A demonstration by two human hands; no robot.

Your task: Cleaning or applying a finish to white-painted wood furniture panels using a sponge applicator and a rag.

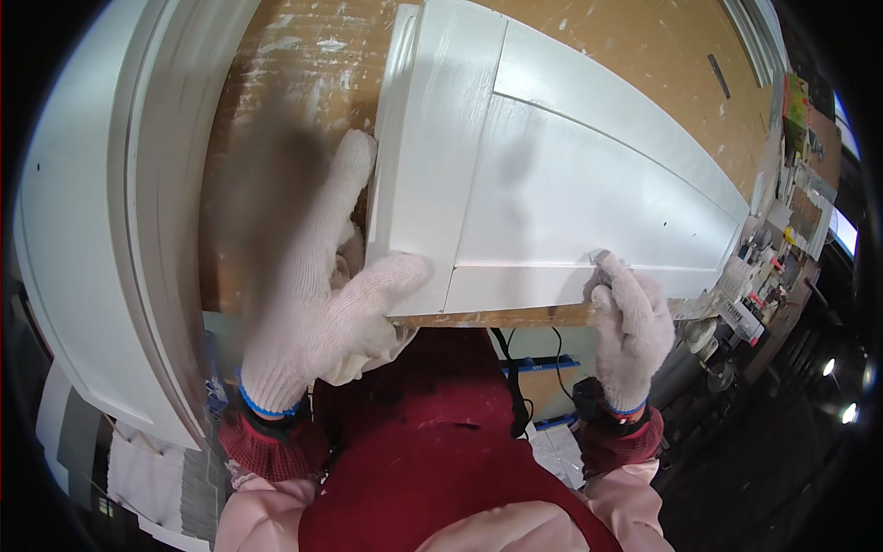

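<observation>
A white framed panel (570, 184), like a cabinet door, lies on the worktable in front of me. My left hand (322, 285), in a white knit glove, is at the panel's left end. Its thumb rests on the panel face and its index finger stretches along the side edge. Crumpled off-white cloth (372, 354) shows under the palm and between thumb and finger, apparently gripped by the other, hidden fingers. My right hand (633, 317), gloved alike, touches the near rail with fingertips pinched together. Whatever they hold, if anything, is too small to make out.
The brown worktable (644, 46) is spattered with white paint. A tall white moulded panel (101, 212) stands close on my left. At the far right, a cluttered shelf (759, 267) holds small tools and boxes. Dark cables (558, 354) hang below the table edge.
</observation>
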